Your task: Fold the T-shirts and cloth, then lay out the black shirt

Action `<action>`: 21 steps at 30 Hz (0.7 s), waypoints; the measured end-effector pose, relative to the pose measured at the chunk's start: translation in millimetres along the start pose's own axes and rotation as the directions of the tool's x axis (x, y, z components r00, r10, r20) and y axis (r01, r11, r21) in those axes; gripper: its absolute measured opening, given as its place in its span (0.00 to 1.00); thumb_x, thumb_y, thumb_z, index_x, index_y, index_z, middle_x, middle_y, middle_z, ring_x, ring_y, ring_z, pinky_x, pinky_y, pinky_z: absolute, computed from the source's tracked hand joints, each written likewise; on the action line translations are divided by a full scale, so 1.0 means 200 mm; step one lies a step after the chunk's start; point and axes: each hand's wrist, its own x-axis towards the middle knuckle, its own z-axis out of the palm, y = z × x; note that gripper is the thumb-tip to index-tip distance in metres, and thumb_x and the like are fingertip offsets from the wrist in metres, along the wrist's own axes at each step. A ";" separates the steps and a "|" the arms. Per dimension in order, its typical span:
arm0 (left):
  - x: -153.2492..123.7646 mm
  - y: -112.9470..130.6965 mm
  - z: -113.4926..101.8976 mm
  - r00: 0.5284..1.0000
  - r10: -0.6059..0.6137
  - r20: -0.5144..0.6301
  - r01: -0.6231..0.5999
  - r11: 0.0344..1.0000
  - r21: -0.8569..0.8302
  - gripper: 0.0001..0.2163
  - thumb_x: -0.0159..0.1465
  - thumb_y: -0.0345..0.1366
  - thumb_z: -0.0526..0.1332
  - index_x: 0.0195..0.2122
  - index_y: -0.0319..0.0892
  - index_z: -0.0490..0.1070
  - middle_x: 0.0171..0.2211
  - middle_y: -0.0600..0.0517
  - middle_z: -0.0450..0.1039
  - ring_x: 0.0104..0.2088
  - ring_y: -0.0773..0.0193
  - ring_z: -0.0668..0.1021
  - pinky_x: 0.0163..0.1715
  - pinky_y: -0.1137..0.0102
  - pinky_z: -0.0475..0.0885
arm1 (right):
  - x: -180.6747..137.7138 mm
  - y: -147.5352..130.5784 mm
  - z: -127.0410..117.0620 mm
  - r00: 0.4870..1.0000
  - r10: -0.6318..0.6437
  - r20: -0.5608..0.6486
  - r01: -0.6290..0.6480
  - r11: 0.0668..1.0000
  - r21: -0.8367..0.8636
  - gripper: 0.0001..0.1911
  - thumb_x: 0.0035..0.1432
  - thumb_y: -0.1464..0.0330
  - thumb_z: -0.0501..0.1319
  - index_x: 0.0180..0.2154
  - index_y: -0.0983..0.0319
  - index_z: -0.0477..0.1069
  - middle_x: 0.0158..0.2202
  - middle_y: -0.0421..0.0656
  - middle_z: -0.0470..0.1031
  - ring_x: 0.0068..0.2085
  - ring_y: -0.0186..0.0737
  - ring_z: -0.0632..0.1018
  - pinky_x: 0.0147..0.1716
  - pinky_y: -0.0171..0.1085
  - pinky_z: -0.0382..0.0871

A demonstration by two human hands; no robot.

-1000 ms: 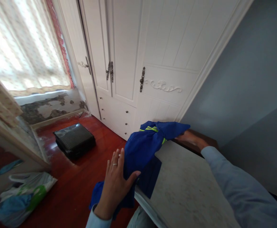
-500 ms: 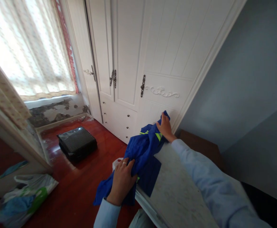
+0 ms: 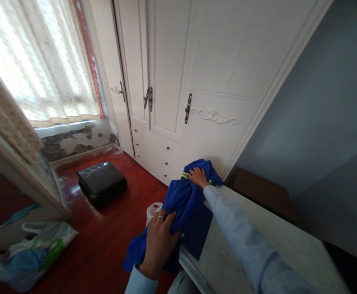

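A blue garment [image 3: 178,200] with yellow-green reflective strips lies bunched along the edge of a pale marble-look tabletop [image 3: 242,241], and part of it hangs over the side. My left hand [image 3: 162,241], with a ring on one finger, is closed over the cloth near that edge. Its fingertips are partly hidden in the folds. Farther off, my right hand [image 3: 198,177] rests on the garment's far end, fingers spread and palm down. A flat dark blue part of the cloth lies on the tabletop between my two arms.
Behind the table stands a white wardrobe [image 3: 166,61] with drawers. A black case [image 3: 101,183] sits on the red floor [image 3: 105,241] to the left. Plastic bags lie at the lower left [image 3: 40,253] and beside the table [image 3: 153,211]. A brown box-like piece [image 3: 260,192] stands at right.
My right hand has let go of the raised far corner of the garment and come down left onto it, fingers spreading. The far end now lies lower. My left hand stays on the cloth.
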 end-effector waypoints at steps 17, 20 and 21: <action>-0.21 -0.10 0.10 0.992 -0.127 -0.004 0.126 0.990 -0.058 0.48 0.56 0.45 0.69 0.71 0.39 0.43 0.68 0.34 0.55 0.67 0.40 0.62 0.61 0.49 0.63 | -0.17 0.10 -0.11 0.989 -0.024 -0.146 0.105 0.811 0.576 0.28 0.68 0.54 0.49 0.58 0.63 0.72 0.60 0.52 0.73 0.61 0.48 0.73 0.63 0.51 0.61; -0.19 -0.10 0.06 0.993 -0.112 0.021 0.114 0.990 -0.079 0.46 0.56 0.45 0.68 0.71 0.39 0.45 0.68 0.34 0.57 0.67 0.40 0.62 0.61 0.49 0.64 | -0.36 0.15 -0.15 0.979 -0.010 -0.206 0.148 0.727 0.670 0.31 0.66 0.49 0.49 0.56 0.63 0.73 0.58 0.52 0.75 0.58 0.48 0.76 0.59 0.49 0.67; -0.19 -0.10 0.04 0.994 -0.105 0.032 0.107 0.990 -0.088 0.46 0.57 0.45 0.68 0.71 0.38 0.45 0.67 0.34 0.57 0.67 0.41 0.62 0.61 0.49 0.64 | -0.45 0.16 -0.16 0.975 -0.008 -0.223 0.164 0.704 0.691 0.31 0.65 0.47 0.50 0.55 0.62 0.74 0.57 0.52 0.76 0.57 0.48 0.76 0.59 0.49 0.68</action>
